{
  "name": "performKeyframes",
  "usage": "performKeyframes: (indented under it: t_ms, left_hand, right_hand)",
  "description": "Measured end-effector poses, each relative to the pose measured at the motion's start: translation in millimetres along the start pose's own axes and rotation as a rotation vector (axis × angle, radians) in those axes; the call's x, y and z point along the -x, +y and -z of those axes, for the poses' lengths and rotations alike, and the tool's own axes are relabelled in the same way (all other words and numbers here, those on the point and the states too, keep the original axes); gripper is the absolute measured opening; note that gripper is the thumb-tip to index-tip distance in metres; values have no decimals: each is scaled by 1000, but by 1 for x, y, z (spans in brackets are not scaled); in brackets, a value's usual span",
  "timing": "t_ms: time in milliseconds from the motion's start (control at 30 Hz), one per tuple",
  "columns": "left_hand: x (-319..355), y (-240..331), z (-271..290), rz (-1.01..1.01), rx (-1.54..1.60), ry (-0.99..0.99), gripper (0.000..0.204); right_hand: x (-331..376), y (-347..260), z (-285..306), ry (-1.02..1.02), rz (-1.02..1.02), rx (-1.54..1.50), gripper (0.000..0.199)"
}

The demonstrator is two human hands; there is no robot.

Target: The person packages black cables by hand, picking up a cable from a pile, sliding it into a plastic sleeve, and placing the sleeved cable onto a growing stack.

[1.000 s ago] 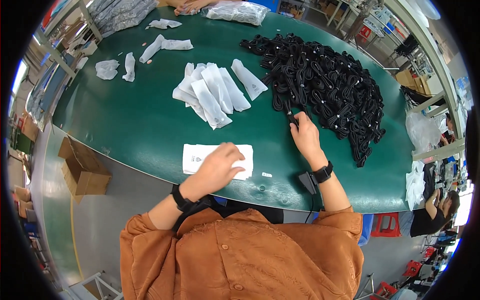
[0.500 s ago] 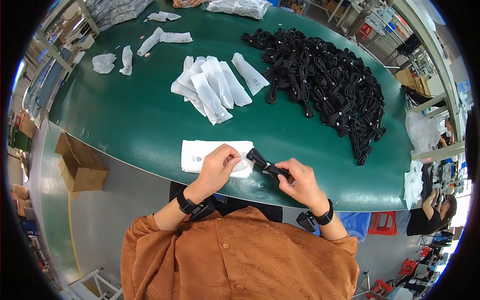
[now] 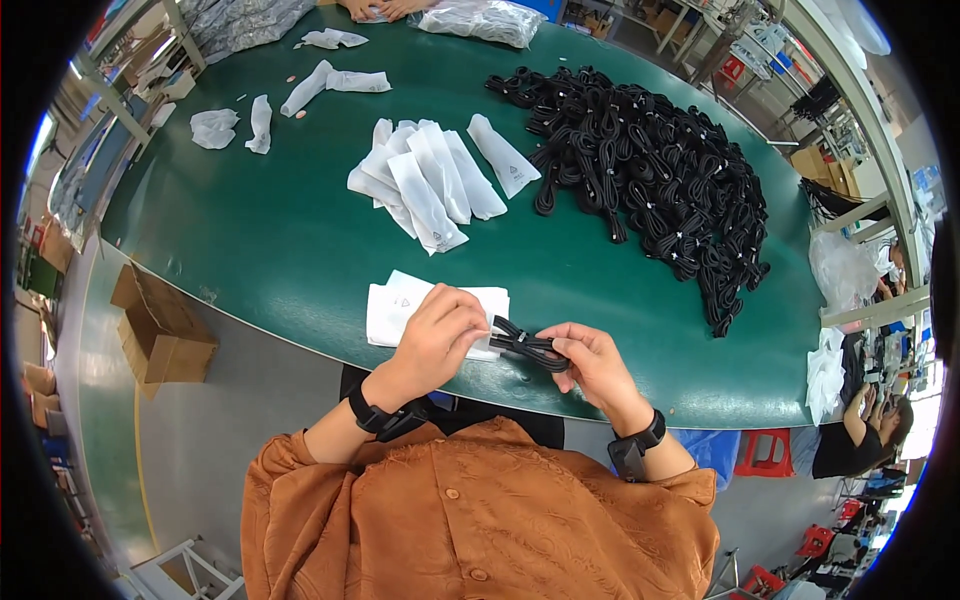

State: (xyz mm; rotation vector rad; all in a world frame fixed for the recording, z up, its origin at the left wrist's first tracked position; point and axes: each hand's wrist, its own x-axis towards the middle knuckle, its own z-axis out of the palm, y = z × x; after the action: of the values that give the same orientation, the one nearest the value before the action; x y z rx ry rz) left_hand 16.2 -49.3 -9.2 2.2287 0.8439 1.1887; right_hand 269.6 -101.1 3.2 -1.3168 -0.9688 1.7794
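Note:
My right hand (image 3: 592, 365) grips a coiled black cable (image 3: 530, 345) just above the near edge of the green table (image 3: 280, 240). My left hand (image 3: 437, 335) pinches the top white bag of a small flat stack (image 3: 400, 300) and touches the cable's left end. The cable's tip sits at the bag's mouth. A large heap of black coiled cables (image 3: 655, 180) lies at the far right of the table. Several filled white bags (image 3: 435, 175) lie fanned out in the middle.
Loose white bags (image 3: 325, 80) and crumpled ones (image 3: 212, 128) lie at the far left. An open cardboard box (image 3: 160, 325) sits on the floor to the left. Another person's hands (image 3: 375, 8) show at the far edge; a seated person (image 3: 865, 440) is at right.
My right hand came back from the cable heap with one coiled cable and brought it to the bag stack. My left hand lifted the top bag's edge to meet it.

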Motion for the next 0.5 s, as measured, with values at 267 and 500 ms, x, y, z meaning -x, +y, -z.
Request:
performKeyframes:
  t_ms: [267, 500]
  left_hand:
    - [11, -11, -2, 222, 59, 56, 9]
    - [14, -7, 3, 376, 21, -105, 6]
  right_hand:
    - [12, 5, -11, 71, 312, 294, 20]
    - [9, 5, -6, 175, 552, 431, 24]
